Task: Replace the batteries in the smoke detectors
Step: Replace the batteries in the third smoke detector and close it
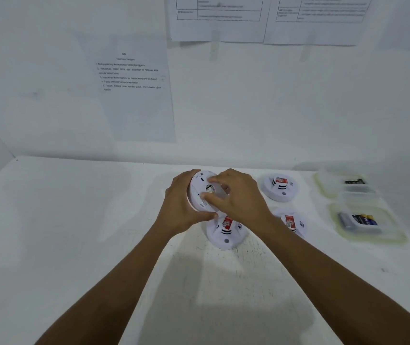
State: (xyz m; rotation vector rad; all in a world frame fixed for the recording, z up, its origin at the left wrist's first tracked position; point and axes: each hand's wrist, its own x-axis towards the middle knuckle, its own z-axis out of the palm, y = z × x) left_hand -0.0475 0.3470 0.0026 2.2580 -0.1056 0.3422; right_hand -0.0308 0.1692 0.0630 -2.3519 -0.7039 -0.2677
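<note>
A round white smoke detector [202,189] is held tilted on edge above the table, its back side facing me. My left hand [182,205] grips its left rim with curled fingers and thumb. My right hand [236,195] lies over its right half, fingertips and thumb curled on the back cover. Directly below stands another white detector [226,235] with a red label. Two more labelled detectors rest at the right, one far [279,186] and one near [292,222].
At the right edge of the white table [74,232] stand two clear plastic tubs: the near tub [365,224] holds batteries, the far tub [345,185] holds dark items. Printed sheets [134,85] hang on the wall behind.
</note>
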